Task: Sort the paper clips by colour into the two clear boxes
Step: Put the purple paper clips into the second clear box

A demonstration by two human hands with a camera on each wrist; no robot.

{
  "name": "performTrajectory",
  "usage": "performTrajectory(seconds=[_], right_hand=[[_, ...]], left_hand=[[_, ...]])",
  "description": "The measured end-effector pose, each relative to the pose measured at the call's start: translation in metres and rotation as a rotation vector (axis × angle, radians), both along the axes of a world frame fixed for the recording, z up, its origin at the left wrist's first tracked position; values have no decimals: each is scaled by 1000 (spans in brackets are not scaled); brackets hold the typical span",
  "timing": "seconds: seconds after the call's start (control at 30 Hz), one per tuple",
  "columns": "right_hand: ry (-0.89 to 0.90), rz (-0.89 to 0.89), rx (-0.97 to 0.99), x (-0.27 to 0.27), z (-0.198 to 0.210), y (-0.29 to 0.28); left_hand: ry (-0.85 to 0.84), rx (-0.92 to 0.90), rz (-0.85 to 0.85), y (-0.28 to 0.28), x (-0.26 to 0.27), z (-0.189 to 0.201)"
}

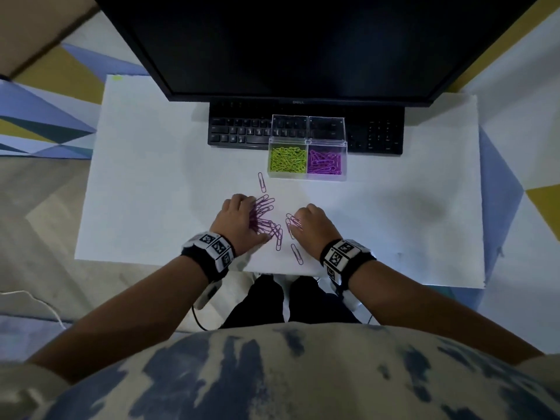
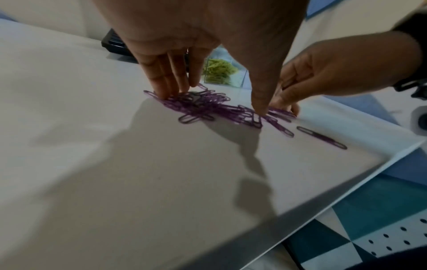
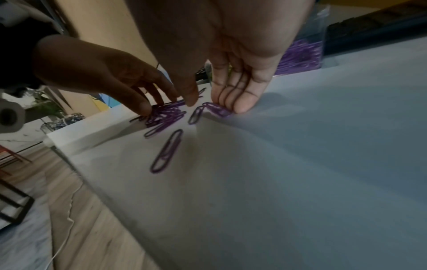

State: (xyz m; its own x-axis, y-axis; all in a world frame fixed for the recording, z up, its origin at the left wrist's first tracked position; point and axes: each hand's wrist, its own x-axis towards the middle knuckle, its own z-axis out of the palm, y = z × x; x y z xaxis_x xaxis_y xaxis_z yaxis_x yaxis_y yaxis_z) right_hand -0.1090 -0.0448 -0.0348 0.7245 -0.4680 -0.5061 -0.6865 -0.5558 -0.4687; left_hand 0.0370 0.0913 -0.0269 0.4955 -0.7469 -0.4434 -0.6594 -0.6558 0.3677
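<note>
White desk (image 1: 136, 177), geometric-patterned floor (image 1: 45, 122)

I see a matt white table top (image 1: 151, 177), smooth; the two boxes (image 1: 307, 159) are clear glossy plastic; loose purple clips (image 1: 265, 216) look like smooth coated wire. Keyboard (image 1: 239, 131) is matt black plastic; the monitor screen (image 1: 303, 40) is glossy.

The right hand (image 3: 231, 60) reaches down to the white table (image 3: 300, 173), its straight fingertips (image 3: 241, 107) pressing on a few purple clips (image 3: 217, 109). To the left, the left hand (image 3: 110, 73) touches a heap of purple clips (image 3: 165, 117) with extended fingers. One single clip (image 3: 167, 151) lies nearer, apart; a clear box of purple clips (image 3: 300, 56) stands far right.
</note>
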Motion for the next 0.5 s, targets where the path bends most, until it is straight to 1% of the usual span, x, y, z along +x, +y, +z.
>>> performTrajectory(seconds=[0.07, 0.2, 0.3, 0.5], right_hand=[[25, 52, 16, 6, 1, 12], [32, 102, -69, 16, 0, 33], [8, 98, -109, 23, -3, 38], [-80, 17, -38, 24, -14, 32]], left_hand=[[2, -13, -27, 6, 0, -2], [24, -34, -42, 7, -1, -5], [40, -41, -29, 4, -2, -9], [13, -78, -3, -8, -5, -16]])
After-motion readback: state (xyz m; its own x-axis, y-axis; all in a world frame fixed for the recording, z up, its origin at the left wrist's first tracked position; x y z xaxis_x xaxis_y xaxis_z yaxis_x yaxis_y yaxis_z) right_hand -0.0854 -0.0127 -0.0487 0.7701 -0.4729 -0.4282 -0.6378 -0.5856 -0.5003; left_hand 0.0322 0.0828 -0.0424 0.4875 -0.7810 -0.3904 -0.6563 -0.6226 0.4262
